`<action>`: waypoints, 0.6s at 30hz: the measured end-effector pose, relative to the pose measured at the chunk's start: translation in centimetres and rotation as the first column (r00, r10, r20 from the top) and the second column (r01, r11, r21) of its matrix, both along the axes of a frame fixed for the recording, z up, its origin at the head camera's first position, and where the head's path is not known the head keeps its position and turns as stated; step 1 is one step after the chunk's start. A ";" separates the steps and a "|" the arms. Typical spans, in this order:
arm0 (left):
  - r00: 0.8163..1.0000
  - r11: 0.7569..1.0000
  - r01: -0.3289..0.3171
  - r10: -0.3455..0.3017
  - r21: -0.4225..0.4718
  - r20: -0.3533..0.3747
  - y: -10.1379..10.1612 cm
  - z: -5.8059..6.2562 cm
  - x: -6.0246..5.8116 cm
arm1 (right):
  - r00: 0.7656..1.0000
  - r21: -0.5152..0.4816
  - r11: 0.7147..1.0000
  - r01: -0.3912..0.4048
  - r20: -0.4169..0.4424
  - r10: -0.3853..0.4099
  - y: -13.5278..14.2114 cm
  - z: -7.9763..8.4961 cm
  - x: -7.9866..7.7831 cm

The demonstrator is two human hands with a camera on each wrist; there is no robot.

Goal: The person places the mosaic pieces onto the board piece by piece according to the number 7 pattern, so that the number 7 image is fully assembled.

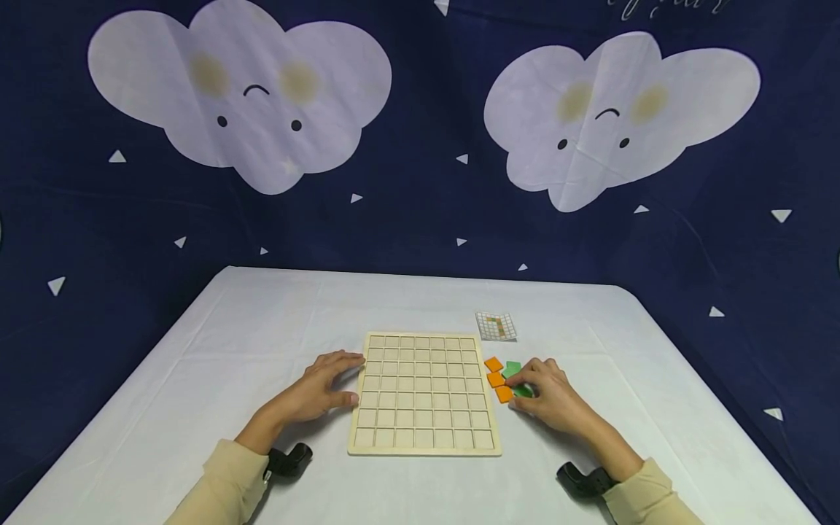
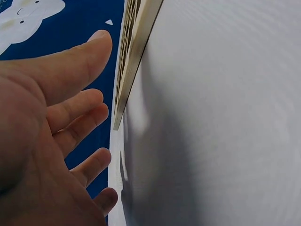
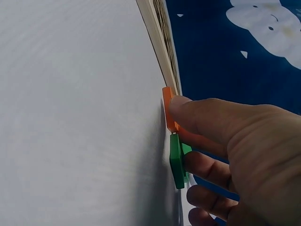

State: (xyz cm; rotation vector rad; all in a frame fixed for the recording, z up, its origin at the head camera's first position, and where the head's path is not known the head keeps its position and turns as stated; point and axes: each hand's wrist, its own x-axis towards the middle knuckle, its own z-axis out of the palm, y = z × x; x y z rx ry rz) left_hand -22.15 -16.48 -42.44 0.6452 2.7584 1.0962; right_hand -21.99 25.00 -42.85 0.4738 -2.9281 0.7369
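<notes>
A pale wooden board (image 1: 423, 450) with a grid of square recesses lies flat on the table, its recesses bare. My left hand (image 1: 321, 388) is at the board's left edge, thumb and fingers spread apart and holding nothing. Just off the board's right edge lie several orange square tiles (image 1: 494, 364) and green tiles (image 1: 513, 367). Over these tiles is my right hand (image 1: 554, 399), its fingers bent loosely and its fingertips right at them. In the right wrist view the thumb overlaps an orange tile (image 3: 167, 110), with a green tile (image 3: 176, 162) beside it; the index fingertip is hidden.
Beyond the tiles lies a small card (image 1: 496, 327) printed with a coloured grid pattern. A white cloth covers the table (image 1: 420, 492). Behind it hangs a dark blue backdrop (image 1: 420, 219) with clouds and small white triangles. Black devices are strapped to both wrists.
</notes>
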 end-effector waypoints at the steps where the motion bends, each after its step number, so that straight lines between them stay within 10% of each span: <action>1: 1.000 1.000 -0.001 0.001 0.003 0.002 0.0 0.0 0.0 | 1.000 -0.002 1.000 0.001 0.000 -0.001 0.0 0.0 0.0; 18: 0.999 0.999 0.039 -0.039 0.037 0.000 0.2 -0.4 -0.5 | 1.000 -0.001 1.000 0.011 -0.008 -0.011 -0.1 -0.1 0.0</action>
